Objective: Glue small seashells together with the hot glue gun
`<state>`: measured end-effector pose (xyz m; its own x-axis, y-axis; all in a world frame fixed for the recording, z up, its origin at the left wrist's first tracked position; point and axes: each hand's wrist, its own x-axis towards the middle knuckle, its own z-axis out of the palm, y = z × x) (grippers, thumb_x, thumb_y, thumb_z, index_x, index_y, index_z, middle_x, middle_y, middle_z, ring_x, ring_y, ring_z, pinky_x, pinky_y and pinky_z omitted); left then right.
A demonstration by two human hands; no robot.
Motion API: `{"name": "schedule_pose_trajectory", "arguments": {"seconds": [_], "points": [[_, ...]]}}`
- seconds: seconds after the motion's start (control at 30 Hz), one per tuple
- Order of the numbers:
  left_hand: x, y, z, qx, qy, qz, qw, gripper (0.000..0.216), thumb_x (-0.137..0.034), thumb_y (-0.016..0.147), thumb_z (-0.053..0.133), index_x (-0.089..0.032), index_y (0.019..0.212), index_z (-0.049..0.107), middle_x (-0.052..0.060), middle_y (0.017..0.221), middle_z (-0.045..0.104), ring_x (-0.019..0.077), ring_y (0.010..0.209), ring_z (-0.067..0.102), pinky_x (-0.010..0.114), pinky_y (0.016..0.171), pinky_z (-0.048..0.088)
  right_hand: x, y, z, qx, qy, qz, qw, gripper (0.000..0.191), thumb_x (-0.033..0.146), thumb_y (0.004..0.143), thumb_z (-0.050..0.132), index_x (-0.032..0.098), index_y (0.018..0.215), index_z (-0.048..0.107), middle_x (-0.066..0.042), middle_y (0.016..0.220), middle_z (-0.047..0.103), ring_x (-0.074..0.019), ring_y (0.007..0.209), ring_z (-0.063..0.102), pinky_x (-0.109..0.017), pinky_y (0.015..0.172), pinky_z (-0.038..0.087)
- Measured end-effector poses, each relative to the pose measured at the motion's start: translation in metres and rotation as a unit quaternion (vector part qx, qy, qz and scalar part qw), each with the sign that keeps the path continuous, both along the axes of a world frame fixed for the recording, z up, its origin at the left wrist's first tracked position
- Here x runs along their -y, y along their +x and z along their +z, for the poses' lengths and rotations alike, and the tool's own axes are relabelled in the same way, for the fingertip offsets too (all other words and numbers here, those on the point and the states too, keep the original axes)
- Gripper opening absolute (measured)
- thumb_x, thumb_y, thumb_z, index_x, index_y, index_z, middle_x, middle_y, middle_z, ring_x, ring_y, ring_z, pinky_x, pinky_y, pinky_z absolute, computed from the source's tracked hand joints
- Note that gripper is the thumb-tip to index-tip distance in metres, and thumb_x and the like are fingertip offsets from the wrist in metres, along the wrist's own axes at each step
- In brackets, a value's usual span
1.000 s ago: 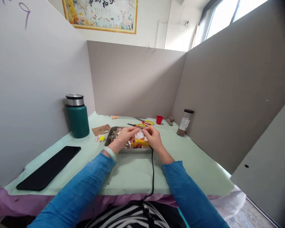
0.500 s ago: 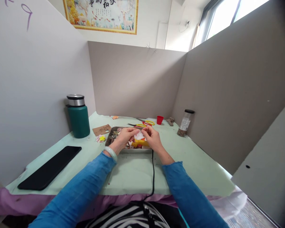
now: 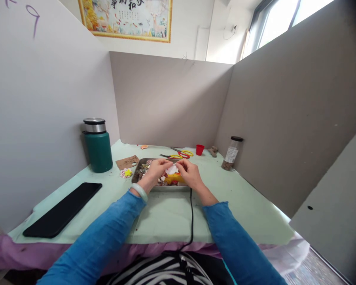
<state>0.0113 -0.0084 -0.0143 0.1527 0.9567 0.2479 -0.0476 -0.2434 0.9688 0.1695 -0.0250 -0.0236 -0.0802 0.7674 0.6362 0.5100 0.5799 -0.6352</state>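
My left hand (image 3: pixel 158 170) and my right hand (image 3: pixel 189 172) meet over a shallow metal tray (image 3: pixel 163 189), their fingertips close together. Each is closed in a pinch. What they pinch is too small to make out. Just below the fingertips shows a white piece (image 3: pixel 172 170); whether the fingers touch it I cannot tell. In the tray lie a yellow piece (image 3: pixel 174 179) and many small mixed bits like shells or stones (image 3: pixel 142 170), partly hidden by my left hand.
Behind the tray are yellow-and-red-handled scissors (image 3: pixel 182 154) and a red cup (image 3: pixel 199 149). A jar (image 3: pixel 231 153) stands right. Left are a green flask (image 3: pixel 97 146), a black phone-like slab (image 3: pixel 63 209), a brown card (image 3: pixel 127 162) and a yellow-starred disc (image 3: pixel 126 173). A black cord (image 3: pixel 192 217) hangs in front.
Both hands stay over the tray, their fingertips shifting only slightly. The white piece below them looks a little changed in shape. Everything else is where it was.
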Motion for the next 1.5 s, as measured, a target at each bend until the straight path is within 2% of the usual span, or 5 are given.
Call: {"name": "schedule_pose_trajectory", "arguments": {"seconds": [0.2, 0.4, 0.9, 1.17, 1.5], "points": [[0.0, -0.002, 0.004, 0.051, -0.018, 0.038, 0.998, 0.026, -0.033, 0.062, 0.071, -0.012, 0.071, 0.06, -0.008, 0.041, 0.041, 0.0035, 0.033, 0.029, 0.021, 0.039, 0.036, -0.003, 0.005, 0.0, 0.15, -0.004, -0.064, 0.987, 0.016, 0.036, 0.079, 0.057, 0.021, 0.075, 0.061, -0.001, 0.077, 0.064, -0.0135, 0.068, 0.054, -0.024, 0.061, 0.036], [-0.003, -0.004, 0.0, 0.052, -0.03, 0.031, 0.998, 0.031, -0.036, 0.062, 0.073, -0.011, 0.078, 0.064, -0.009, 0.039, 0.039, 0.0032, 0.033, 0.027, 0.023, 0.044, 0.043, -0.004, 0.013, 0.003, 0.283, -0.063, -0.037, 0.956, 0.019, 0.038, 0.072, 0.065, 0.021, 0.079, 0.062, -0.001, 0.084, 0.063, -0.014, 0.072, 0.054, -0.023, 0.059, 0.033], [0.002, -0.002, 0.003, 0.004, -0.018, 0.059, 0.998, 0.019, -0.031, 0.071, 0.064, -0.012, 0.074, 0.061, -0.007, 0.04, 0.041, 0.0056, 0.033, 0.034, 0.021, 0.042, 0.04, 0.001, 0.017, 0.006, 0.356, -0.043, -0.097, 0.928, 0.015, 0.036, 0.077, 0.058, 0.022, 0.081, 0.061, -0.001, 0.086, 0.064, -0.0149, 0.077, 0.055, -0.024, 0.058, 0.029], [0.009, 0.033, 0.002, -0.124, 0.125, 0.11, 0.978, 0.016, -0.026, 0.071, 0.06, -0.013, 0.071, 0.069, 0.005, 0.07, 0.067, 0.0126, 0.061, 0.057, 0.02, 0.053, 0.042, -0.001, 0.018, 0.006, 0.357, -0.085, -0.099, 0.925, 0.019, 0.037, 0.077, 0.057, 0.02, 0.083, 0.064, -0.004, 0.085, 0.065, -0.0174, 0.075, 0.057, -0.025, 0.057, 0.031], [0.007, 0.038, 0.004, -0.015, 0.02, 0.087, 0.996, 0.024, -0.03, 0.071, 0.062, -0.01, 0.082, 0.069, -0.001, 0.049, 0.054, 0.0079, 0.036, 0.042, 0.021, 0.038, 0.033, -0.003, 0.04, 0.009, 0.113, -0.106, 0.046, 0.987, 0.035, 0.04, 0.072, 0.064, 0.017, 0.099, 0.06, -0.003, 0.088, 0.065, -0.0154, 0.073, 0.058, -0.027, 0.065, 0.043]]}}
